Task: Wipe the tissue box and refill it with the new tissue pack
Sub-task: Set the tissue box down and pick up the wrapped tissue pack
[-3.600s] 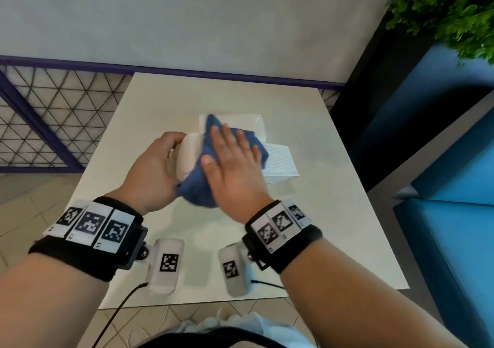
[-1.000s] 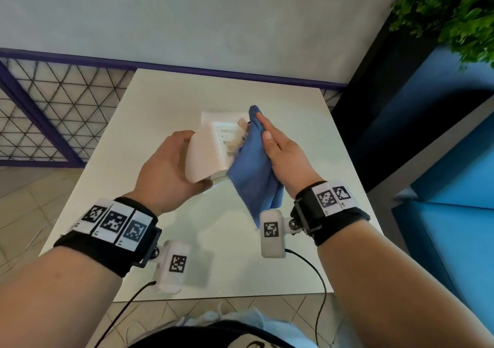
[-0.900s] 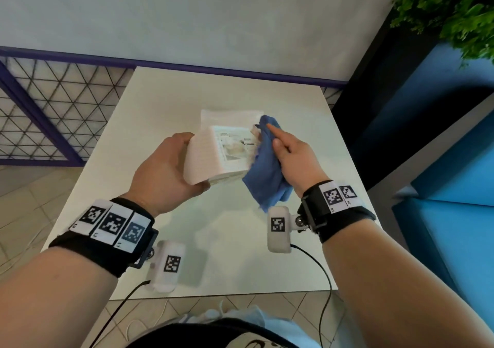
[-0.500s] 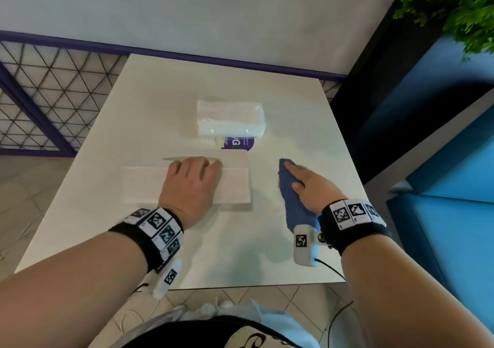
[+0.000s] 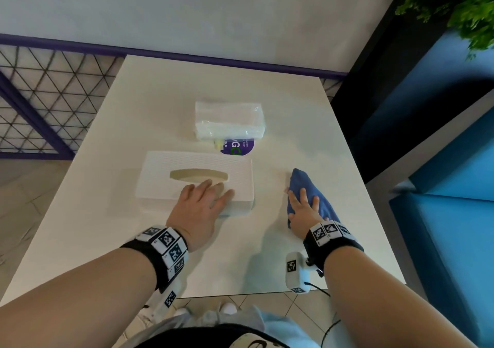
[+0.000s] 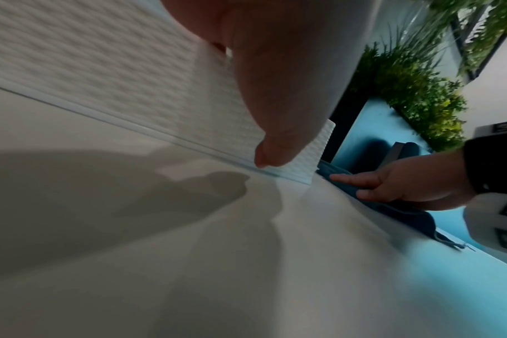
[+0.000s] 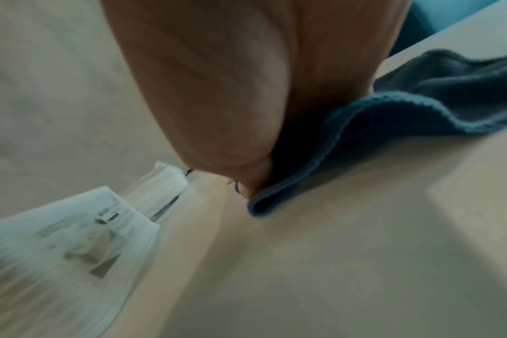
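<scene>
The white textured tissue box (image 5: 165, 187) lies flat on the table with its oval slot (image 5: 199, 178) facing up and showing nothing inside. My left hand (image 5: 213, 191) rests on the box's near right corner, fingers straight on top and thumb (image 6: 275, 119) down the front side (image 6: 116, 80). The blue cloth (image 5: 318, 195) lies to the right of the box. My right hand (image 5: 303, 200) presses flat on it with spread fingers. The new tissue pack (image 5: 230, 120), in clear wrap, lies behind the box, untouched.
A purple round sticker (image 5: 238, 147) shows on the table (image 5: 133, 254) between pack and box. The wall is at the far edge, a blue bench (image 5: 454, 227) to the right and a wire fence (image 5: 40, 101) to the left. A printed label (image 7: 81, 242) covers the box's end.
A second ago my left hand held the box up while my right wiped it with the cloth. Box and cloth have since come down onto the table, the box slot up.
</scene>
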